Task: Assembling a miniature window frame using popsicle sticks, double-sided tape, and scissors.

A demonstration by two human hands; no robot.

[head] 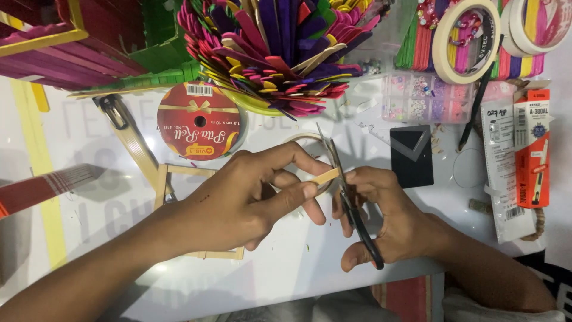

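1. My left hand (253, 194) pinches a short, flat, plain wooden craft stick (325, 176) between thumb and fingers, holding it level above the glossy white table (286, 262).
2. My right hand (381, 214) is closed through the loops of black-handled scissors with slim metal blades (351, 203); the blades point away from me and meet the free end of the stick.
3. Under my left wrist lies a square frame of pale wooden sticks (164, 197), flat on the table.
4. Just beyond my hands sits a round red ribbon spool with a gold bow print (199, 128).
5. Behind it, a tub bristles with smooth dyed sticks in pink, purple, yellow and green (280, 48).
6. To the right are rolls of cream masking tape (465, 39), a clear plastic bead box (420, 98) and a matte black square card (412, 156).
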